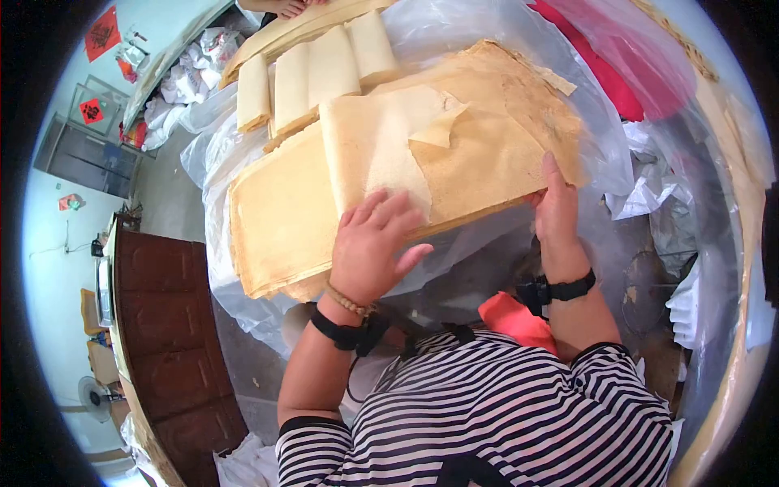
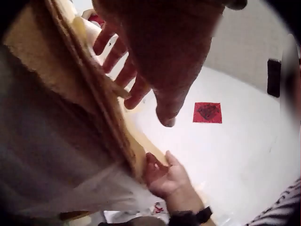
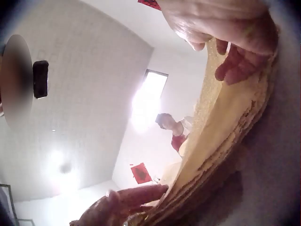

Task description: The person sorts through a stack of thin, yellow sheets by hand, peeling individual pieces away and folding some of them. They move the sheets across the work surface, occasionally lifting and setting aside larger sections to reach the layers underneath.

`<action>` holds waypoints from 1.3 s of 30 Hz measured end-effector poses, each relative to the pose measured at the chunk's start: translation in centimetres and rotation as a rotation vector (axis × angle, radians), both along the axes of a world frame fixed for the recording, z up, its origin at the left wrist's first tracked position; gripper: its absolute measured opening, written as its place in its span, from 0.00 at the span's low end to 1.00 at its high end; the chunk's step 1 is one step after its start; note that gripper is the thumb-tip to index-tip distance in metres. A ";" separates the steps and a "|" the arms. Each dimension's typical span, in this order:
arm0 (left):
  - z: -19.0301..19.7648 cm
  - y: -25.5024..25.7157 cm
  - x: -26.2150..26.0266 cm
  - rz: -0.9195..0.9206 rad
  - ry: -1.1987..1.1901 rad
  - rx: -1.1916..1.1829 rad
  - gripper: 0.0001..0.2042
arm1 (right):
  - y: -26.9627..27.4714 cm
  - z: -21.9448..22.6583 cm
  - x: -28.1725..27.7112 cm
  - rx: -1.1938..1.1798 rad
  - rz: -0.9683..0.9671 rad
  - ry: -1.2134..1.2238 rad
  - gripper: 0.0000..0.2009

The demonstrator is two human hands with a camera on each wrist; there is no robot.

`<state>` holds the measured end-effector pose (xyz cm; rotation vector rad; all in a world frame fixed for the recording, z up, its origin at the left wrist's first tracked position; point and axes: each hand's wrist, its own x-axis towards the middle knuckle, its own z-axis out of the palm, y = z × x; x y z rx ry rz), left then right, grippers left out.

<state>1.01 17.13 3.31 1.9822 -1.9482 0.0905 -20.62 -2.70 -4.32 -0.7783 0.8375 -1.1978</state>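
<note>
A stack of thin, pale-yellow sheets (image 1: 284,215) resembling tofu skin lies in front of me. Across its middle is a lighter folded sheet (image 1: 357,142), with a small torn flap (image 1: 438,131) turned up beside it. My left hand (image 1: 369,252), slightly blurred, reaches over the near edge with its fingers spread and straight, fingertips at the lighter sheet. At the stack's right end my right hand (image 1: 558,213) pinches the sheet edge, thumb on top and the other fingers curled at the side. The right wrist view shows those right-hand fingers (image 3: 237,66) against the layered edges.
Several folded bundles (image 1: 316,73) of the same sheets lie behind the stack. Clear plastic (image 1: 219,178) covers the surface beneath. Another person's hands (image 1: 284,8) show at the far edge. A brown wooden cabinet (image 1: 166,325) stands at left, and pink-red material (image 1: 600,69) at right.
</note>
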 end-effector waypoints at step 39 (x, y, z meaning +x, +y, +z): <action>-3.5 -2.8 9.4 0.643 0.601 -0.350 0.24 | 9.8 4.4 11.3 -1.534 0.487 0.983 0.23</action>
